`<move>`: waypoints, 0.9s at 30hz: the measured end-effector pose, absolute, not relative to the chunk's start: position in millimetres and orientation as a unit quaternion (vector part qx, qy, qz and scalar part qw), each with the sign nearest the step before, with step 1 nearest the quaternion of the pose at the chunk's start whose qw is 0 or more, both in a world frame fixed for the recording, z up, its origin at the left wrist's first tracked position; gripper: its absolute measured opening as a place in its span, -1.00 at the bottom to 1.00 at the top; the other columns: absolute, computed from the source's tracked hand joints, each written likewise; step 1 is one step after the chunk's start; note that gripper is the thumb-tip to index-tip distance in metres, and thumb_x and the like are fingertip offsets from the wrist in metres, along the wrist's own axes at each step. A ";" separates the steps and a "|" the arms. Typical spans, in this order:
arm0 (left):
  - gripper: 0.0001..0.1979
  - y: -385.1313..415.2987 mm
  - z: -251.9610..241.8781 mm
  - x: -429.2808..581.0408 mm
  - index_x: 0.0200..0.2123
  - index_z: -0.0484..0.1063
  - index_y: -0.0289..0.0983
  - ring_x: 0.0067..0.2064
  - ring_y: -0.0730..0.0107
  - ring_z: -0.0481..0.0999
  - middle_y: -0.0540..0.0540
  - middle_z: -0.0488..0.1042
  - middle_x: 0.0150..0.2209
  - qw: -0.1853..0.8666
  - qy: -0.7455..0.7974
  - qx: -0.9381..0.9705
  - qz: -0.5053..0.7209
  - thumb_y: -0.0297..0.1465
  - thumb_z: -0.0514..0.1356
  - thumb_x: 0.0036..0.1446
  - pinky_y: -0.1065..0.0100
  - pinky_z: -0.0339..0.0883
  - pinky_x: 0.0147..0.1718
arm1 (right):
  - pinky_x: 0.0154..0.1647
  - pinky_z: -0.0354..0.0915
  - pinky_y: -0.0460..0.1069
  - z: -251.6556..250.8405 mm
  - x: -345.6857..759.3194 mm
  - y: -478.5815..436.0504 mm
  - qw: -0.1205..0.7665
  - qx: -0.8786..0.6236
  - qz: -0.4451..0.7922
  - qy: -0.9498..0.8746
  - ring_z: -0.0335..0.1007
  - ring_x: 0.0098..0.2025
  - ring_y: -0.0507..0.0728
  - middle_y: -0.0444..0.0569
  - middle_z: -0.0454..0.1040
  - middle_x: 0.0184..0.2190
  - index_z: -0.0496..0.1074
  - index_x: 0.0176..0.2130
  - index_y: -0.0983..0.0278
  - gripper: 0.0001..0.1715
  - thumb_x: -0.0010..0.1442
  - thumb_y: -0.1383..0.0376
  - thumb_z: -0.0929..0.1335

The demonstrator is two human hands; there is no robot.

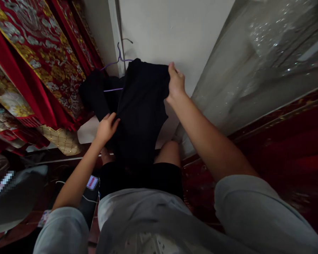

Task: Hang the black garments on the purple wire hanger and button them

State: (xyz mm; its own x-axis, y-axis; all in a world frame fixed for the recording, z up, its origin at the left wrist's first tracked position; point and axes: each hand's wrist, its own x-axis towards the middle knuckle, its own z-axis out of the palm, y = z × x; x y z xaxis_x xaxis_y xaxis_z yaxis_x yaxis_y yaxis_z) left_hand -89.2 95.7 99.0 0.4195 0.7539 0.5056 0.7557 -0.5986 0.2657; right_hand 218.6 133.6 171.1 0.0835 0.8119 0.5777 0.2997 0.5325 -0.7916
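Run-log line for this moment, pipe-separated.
left hand: grips dark garment, front edge | right hand: grips side edge | garment: on purple hanger

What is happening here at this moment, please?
A person's left hand and right hand both hold a dark garment, the left near its open edge, the right higher at its outer side. The garment partly covers a purple hanger. Red embroidered cloth is on the left.

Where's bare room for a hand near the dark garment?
Widest: pale panel above the dark garment, bordered right by shiny plastic. Narrower: gap between garment and right forearm. Crowded: left, embroidered red cloths hang beside it; left hand and right hand hold its edges.
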 end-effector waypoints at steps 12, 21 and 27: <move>-0.27 18.4 27.0 -25.4 0.43 -0.02 -0.11 -0.43 0.49 0.40 0.04 0.40 -0.32 -0.283 -0.360 -0.619 -0.638 -0.26 0.28 0.35 0.43 0.37 -0.35 | 0.23 0.35 0.21 56.1 174.6 70.0 0.846 -0.432 0.157 -0.270 0.39 0.20 0.22 0.03 0.42 0.09 0.36 0.03 0.15 -0.44 0.05 0.13 0.50; -0.82 -12.4 24.8 -0.1 -0.06 0.58 -0.29 -0.13 0.31 0.59 -0.18 0.58 -0.13 -0.321 -0.354 -0.632 -0.610 -0.43 0.23 0.31 0.37 0.47 -0.18 | -0.28 0.38 -0.01 12.1 87.9 -11.8 0.747 -0.409 0.306 -0.425 0.41 -0.30 0.10 -0.08 0.45 -0.37 0.44 -0.28 0.23 -0.65 0.08 0.08 0.52; -0.82 -16.7 30.7 -4.7 -0.09 0.62 -0.28 -0.13 0.29 0.58 -0.16 0.59 -0.17 -0.296 -0.346 -0.638 -0.621 -0.45 0.24 0.29 0.35 0.46 -0.19 | -0.35 0.41 0.00 15.2 96.5 -10.0 0.744 -0.407 0.292 -0.442 0.46 -0.32 0.12 -0.03 0.50 -0.33 0.47 -0.20 0.22 -0.61 0.17 -0.01 0.49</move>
State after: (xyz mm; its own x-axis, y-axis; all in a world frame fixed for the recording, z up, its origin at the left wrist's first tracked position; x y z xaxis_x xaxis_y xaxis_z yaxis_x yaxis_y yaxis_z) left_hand -4.7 -16.7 30.7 -0.0113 0.8098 0.5866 0.0734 -0.5844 0.8082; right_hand 96.5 -10.0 15.2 0.4379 0.7946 0.4205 -0.0754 0.4986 -0.8636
